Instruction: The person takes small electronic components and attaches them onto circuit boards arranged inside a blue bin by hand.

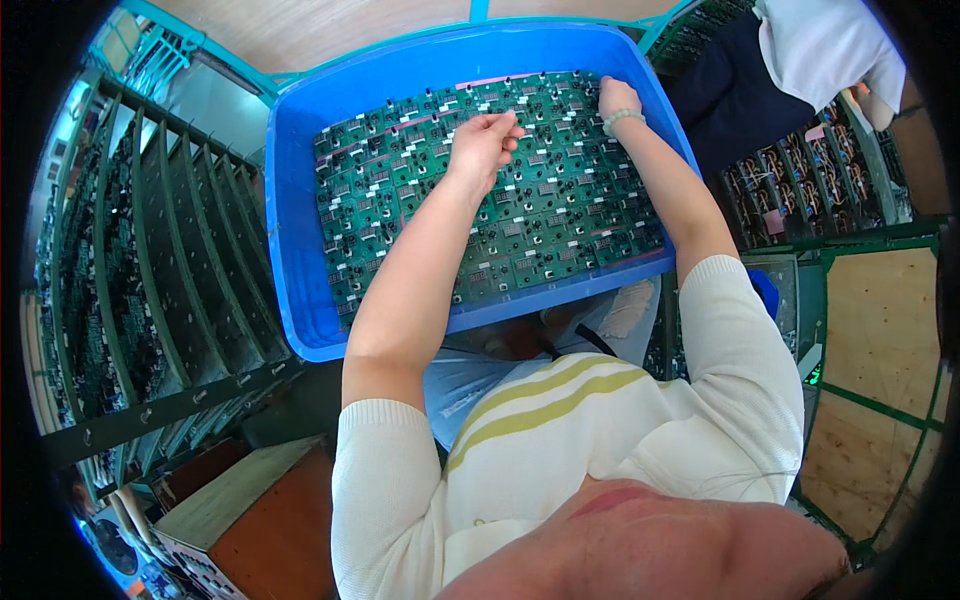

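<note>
A blue plastic bin is in front of me, filled with rows of green circuit boards that carry small displays and black parts. My left hand is over the middle of the far rows, thumb and fingers pinched together. Whether anything is between its fingertips is too small to make out. At the far right corner of the boards is my right hand, with a pale bead bracelet on its wrist. Its fingers curl down beside the bin's right wall, and their tips are hidden.
Green metal racks with upright circuit boards stand at left. Another person is at the upper right, beside trays of boards with coloured parts. An orange-brown box sits at lower left, and wooden panels at right.
</note>
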A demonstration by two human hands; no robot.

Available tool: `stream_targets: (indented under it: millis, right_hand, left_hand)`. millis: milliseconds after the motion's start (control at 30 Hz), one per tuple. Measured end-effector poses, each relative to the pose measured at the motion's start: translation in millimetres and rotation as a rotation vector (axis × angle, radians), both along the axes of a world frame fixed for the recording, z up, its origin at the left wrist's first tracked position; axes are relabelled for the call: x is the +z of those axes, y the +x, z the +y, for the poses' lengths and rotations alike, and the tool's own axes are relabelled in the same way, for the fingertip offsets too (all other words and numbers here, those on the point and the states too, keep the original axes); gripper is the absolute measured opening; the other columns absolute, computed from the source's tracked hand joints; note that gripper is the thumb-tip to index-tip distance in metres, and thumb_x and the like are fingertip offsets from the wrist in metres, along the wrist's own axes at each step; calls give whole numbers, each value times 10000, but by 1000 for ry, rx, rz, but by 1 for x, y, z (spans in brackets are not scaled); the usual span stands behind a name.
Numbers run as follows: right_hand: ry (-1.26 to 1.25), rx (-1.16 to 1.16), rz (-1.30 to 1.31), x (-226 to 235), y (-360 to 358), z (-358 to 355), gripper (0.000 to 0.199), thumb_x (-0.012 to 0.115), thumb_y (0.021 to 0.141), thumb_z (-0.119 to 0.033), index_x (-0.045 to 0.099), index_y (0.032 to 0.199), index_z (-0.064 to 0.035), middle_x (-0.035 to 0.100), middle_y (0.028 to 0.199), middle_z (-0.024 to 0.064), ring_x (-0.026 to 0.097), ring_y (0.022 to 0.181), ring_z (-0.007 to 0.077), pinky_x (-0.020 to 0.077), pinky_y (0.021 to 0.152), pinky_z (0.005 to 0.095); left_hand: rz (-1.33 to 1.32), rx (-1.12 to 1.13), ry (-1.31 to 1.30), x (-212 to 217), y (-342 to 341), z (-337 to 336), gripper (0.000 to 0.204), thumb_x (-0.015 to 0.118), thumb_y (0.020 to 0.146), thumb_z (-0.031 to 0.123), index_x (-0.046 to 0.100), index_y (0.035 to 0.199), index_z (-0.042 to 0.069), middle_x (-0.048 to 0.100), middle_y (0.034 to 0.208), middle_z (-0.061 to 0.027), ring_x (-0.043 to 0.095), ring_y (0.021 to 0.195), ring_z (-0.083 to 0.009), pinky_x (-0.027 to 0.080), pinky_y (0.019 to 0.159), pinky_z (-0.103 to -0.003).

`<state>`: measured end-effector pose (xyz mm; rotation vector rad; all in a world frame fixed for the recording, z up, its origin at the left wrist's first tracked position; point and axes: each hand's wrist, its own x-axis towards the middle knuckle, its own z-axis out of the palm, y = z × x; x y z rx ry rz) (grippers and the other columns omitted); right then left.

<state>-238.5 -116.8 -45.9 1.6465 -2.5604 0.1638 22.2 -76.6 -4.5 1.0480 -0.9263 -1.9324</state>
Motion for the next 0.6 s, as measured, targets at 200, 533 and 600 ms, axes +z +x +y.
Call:
stream_targets:
  millis: [200, 533, 600]
  right_hand:
    - [-55, -42, -30, -5, 3, 1, 195, 372, 797, -99, 535, 886, -42, 570, 879, 192, 557, 838, 335, 462, 698, 417]
    - [-34, -105, -50, -13, 2, -4, 198, 384, 784, -86, 567, 836, -31, 568, 914, 183, 550, 860, 337, 459, 714, 415]
    - [2, -95, -55, -6, 8, -2, 205, 387, 784, -88, 576, 840, -32, 567, 921, 185, 551, 862, 335, 459, 718, 412]
  left_hand:
    - [-7, -15, 8, 2, -2, 2, 157, 537, 801, 151, 504, 857, 8, 542, 700, -40, 432, 517, -61, 315, 376, -161]
    - [-10, -29, 14, 1, -3, 3, 151, 534, 803, 145, 505, 861, 9, 519, 698, -28, 426, 526, -63, 301, 372, -161]
    - [-17, -31, 14, 0, -2, 3, 153, 534, 803, 146, 505, 863, 8, 518, 699, -28, 425, 526, -62, 300, 373, -162]
